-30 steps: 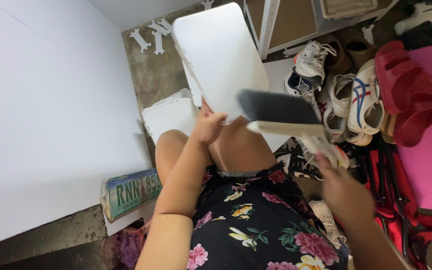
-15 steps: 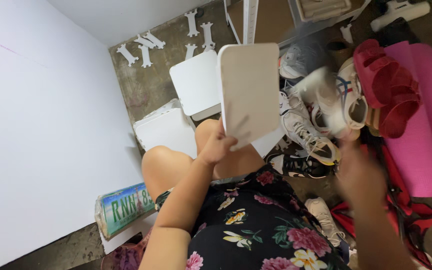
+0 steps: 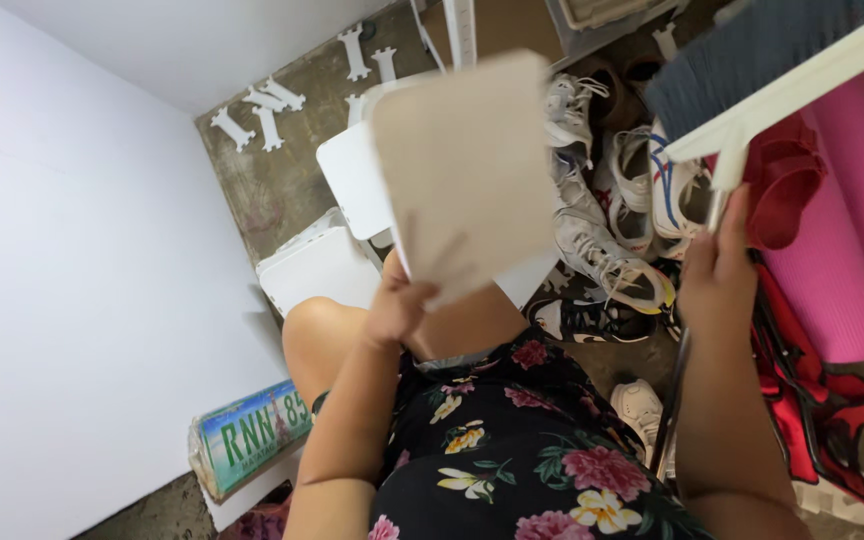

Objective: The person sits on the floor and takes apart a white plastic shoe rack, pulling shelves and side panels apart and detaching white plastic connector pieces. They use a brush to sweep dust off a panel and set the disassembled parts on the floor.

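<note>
My left hand grips the lower edge of a flat beige panel and holds it up, tilted, over my bare knee. My right hand is closed around the thin handle of a white-backed brush with dark grey bristles, raised at the upper right. More white panels lie stacked on the concrete floor just past my knee. I wear a black floral dress.
A white wall fills the left side. Small white bone-shaped connector pieces lie on the floor. Several shoes are piled at the centre right beside a pink mat and red bag. A green plate leans by the wall.
The brush swung from the centre out of view, then up to the upper right in my right hand. The panel in my left hand turned, its beige face now showing.
</note>
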Demonstrator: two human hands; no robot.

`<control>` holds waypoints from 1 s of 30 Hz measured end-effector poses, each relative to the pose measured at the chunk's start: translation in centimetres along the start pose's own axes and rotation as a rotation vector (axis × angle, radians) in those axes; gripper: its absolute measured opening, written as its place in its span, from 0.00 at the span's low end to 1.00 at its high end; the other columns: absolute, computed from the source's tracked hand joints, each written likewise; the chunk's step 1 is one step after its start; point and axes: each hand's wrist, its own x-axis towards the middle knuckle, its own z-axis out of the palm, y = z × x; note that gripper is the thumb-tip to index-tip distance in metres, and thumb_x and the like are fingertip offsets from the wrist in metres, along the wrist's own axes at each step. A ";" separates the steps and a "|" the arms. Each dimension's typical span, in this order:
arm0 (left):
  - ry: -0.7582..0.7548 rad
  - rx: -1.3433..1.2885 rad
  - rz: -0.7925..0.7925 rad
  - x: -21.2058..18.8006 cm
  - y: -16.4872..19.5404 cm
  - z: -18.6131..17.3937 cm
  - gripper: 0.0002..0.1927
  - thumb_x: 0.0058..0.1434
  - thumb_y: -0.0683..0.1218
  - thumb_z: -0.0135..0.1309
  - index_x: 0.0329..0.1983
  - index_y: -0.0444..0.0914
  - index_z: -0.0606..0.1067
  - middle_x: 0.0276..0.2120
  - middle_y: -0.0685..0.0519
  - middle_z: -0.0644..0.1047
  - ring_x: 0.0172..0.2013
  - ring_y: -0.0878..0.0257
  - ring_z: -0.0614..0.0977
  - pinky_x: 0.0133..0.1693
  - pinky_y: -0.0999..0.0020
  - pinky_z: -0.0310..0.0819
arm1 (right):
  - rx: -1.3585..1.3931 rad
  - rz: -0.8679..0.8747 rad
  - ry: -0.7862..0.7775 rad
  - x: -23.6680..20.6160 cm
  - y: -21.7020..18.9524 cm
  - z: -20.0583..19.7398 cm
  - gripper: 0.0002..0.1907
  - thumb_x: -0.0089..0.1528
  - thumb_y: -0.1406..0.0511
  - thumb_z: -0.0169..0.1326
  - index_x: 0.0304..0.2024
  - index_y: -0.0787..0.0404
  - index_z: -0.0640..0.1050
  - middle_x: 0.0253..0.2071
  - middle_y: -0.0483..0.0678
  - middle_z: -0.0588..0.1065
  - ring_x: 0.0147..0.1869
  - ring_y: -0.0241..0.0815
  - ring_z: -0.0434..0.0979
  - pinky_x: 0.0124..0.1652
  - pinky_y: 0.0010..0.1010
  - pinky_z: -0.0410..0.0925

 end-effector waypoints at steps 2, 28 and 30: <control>0.073 -0.076 0.034 1.2 0.7 -1.2 0.46 0.49 0.27 0.41 0.75 0.43 0.54 0.64 0.52 0.71 0.64 0.60 0.74 0.61 0.63 0.70 | -0.159 0.143 -0.144 -2.7 -1.9 0.9 0.32 0.73 0.63 0.46 0.79 0.49 0.55 0.37 0.63 0.76 0.37 0.64 0.76 0.37 0.50 0.67; 0.182 -0.353 0.305 2.0 1.6 -5.5 0.25 0.77 0.47 0.46 0.75 0.40 0.60 0.67 0.47 0.68 0.65 0.52 0.71 0.66 0.52 0.68 | -0.202 -0.379 -0.854 -6.1 -10.2 10.0 0.32 0.66 0.65 0.45 0.73 0.42 0.62 0.38 0.55 0.76 0.38 0.60 0.79 0.38 0.52 0.71; 0.140 -0.336 0.341 1.4 2.7 -5.8 0.25 0.76 0.48 0.47 0.74 0.40 0.60 0.69 0.47 0.68 0.67 0.52 0.71 0.67 0.52 0.67 | -0.212 -0.158 -0.756 -1.4 -8.8 10.2 0.32 0.63 0.66 0.47 0.71 0.40 0.66 0.37 0.54 0.76 0.37 0.57 0.79 0.39 0.49 0.71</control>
